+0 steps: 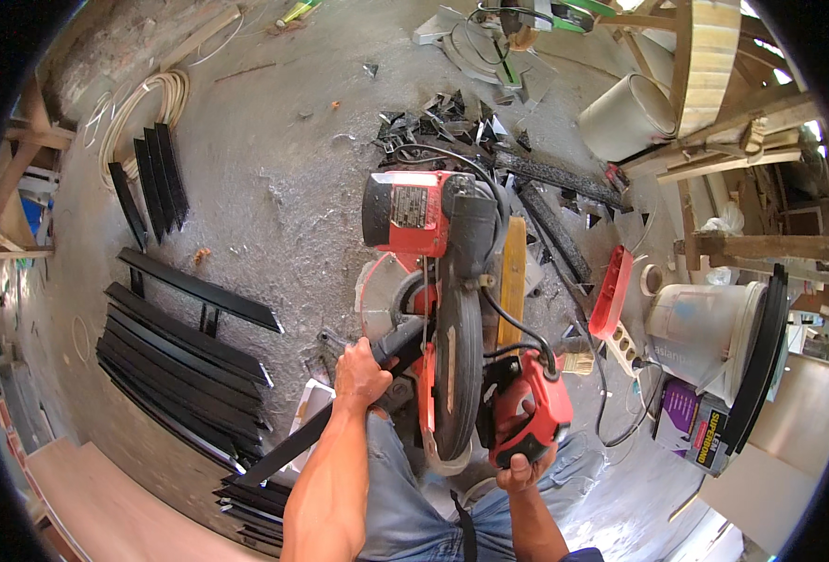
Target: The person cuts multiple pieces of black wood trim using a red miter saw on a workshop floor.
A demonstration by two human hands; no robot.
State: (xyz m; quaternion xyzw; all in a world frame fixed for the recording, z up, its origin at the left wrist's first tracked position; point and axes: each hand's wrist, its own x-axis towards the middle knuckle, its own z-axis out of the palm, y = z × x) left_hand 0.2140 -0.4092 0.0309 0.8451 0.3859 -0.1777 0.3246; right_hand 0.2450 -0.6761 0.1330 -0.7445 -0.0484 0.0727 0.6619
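A red and black chop saw (410,214) stands between my knees, its large round disc (458,375) seen nearly edge-on. My left hand (363,377) is closed around a black metal profile (288,452), which slants from the lower left up to the saw's base. My right hand (522,468) grips the saw's red handle (544,403), with the fingers partly hidden behind it. Whether the disc touches the profile is hidden by the saw body. Many more black profiles (180,375) lie in a stack at the left.
Black offcuts (443,122) are heaped beyond the saw. A yellow level (512,281) and a red tray-like piece (611,292) lie to its right, near a white extension socket (623,348) and cables. Buckets (628,117), a purple box (691,426) and a coiled hose (143,108) stand farther out.
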